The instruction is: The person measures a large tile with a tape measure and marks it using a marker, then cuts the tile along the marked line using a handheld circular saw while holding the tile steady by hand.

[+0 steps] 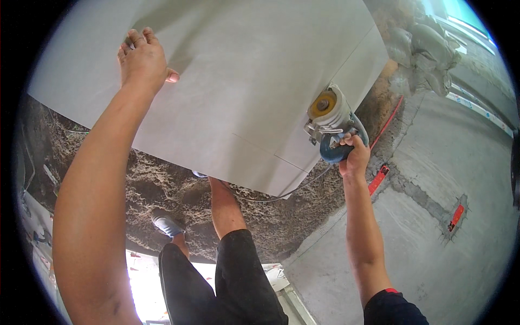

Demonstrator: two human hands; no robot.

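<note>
A large pale grey tile slab (216, 92) fills the upper middle of the view. Over its left part is my left hand (143, 62), fingers spread and holding nothing; whether the palm touches the slab I cannot tell. My right hand (355, 154) is wrapped round the blue handle of a handheld circular saw (331, 116). The saw sits at the slab's right side, its round yellow centre facing up; the blade edge is hidden. A thin straight line runs from the saw toward the slab's far right edge. Another short line crosses the near corner.
A dark power cord (271, 200) loops below the slab's near edge. My feet stand on rough brown ground (184, 189). To the right rises a grey cement wall (433, 168) with red boxes (456, 218) set in it. Several filled sacks (428, 49) are piled at the far right.
</note>
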